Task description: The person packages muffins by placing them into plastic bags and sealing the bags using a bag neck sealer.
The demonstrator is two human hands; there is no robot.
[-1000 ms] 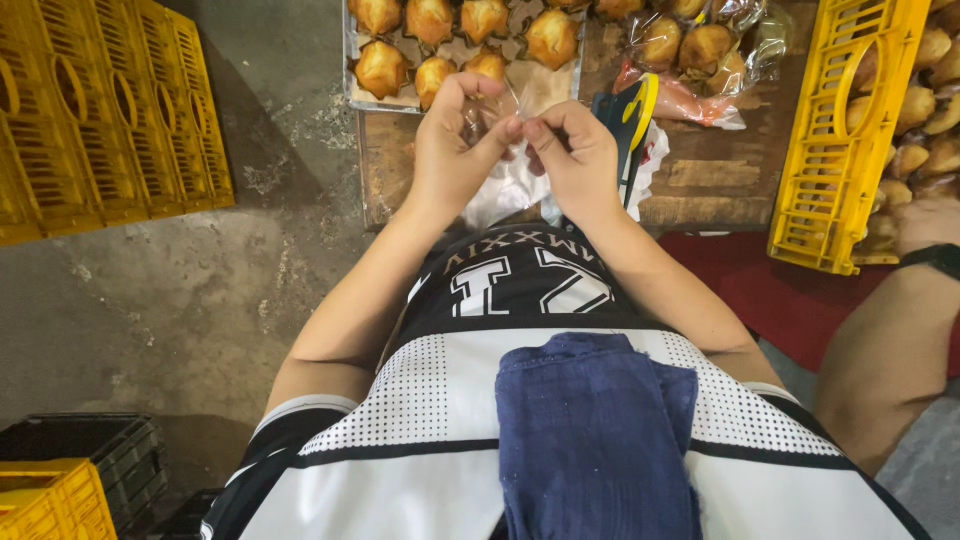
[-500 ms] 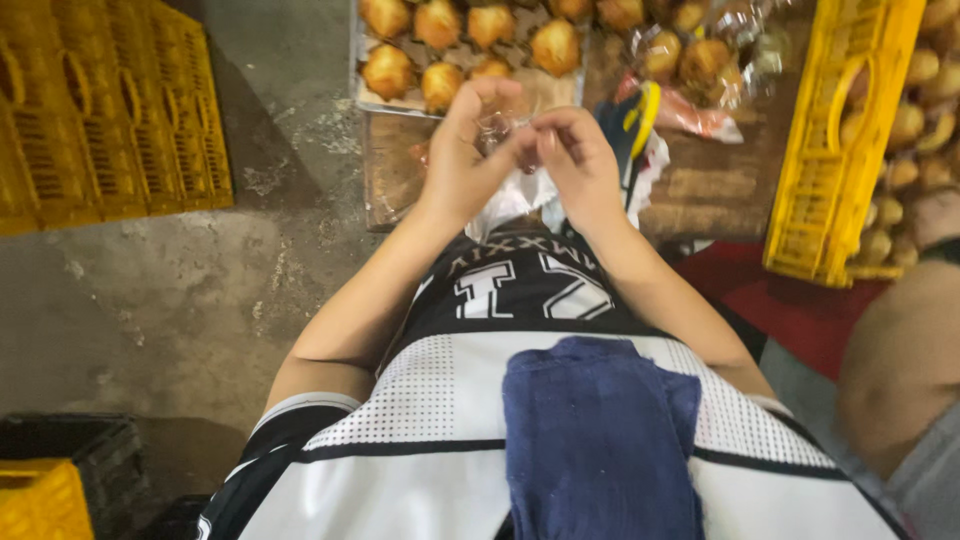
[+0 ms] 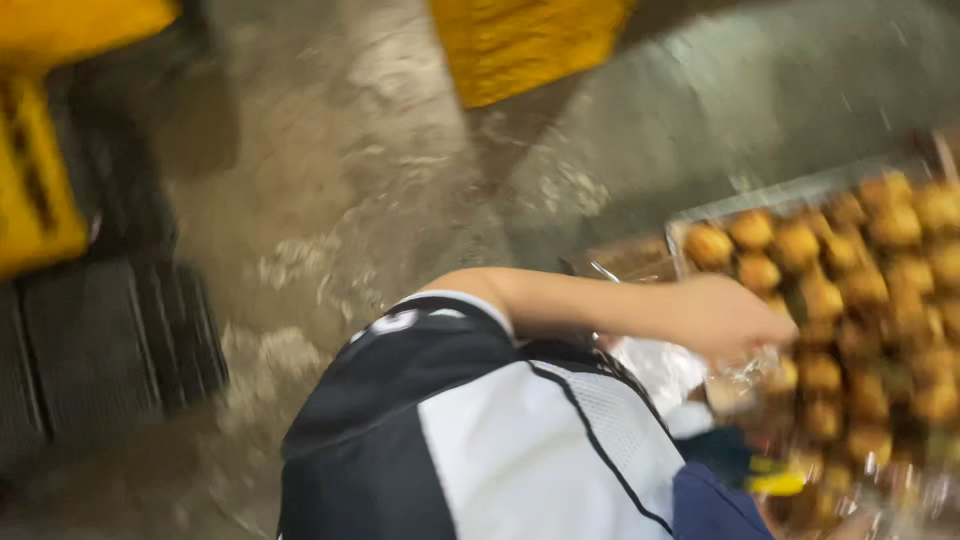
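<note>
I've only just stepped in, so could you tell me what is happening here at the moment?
A person in a black and white jersey reaches their left hand out over a tray of golden-brown buns, with a bit of clear plastic wrap at the fingers. The view is tilted and blurred, and the right hand is out of sight. Yellow crates and black crates stand on the wet concrete floor.

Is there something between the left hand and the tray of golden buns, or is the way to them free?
Nothing visible stands between them. The left hand is already at the near edge of the tray of buns, seemingly holding clear plastic wrap. The picture is blurred, and the right hand is out of view.
</note>
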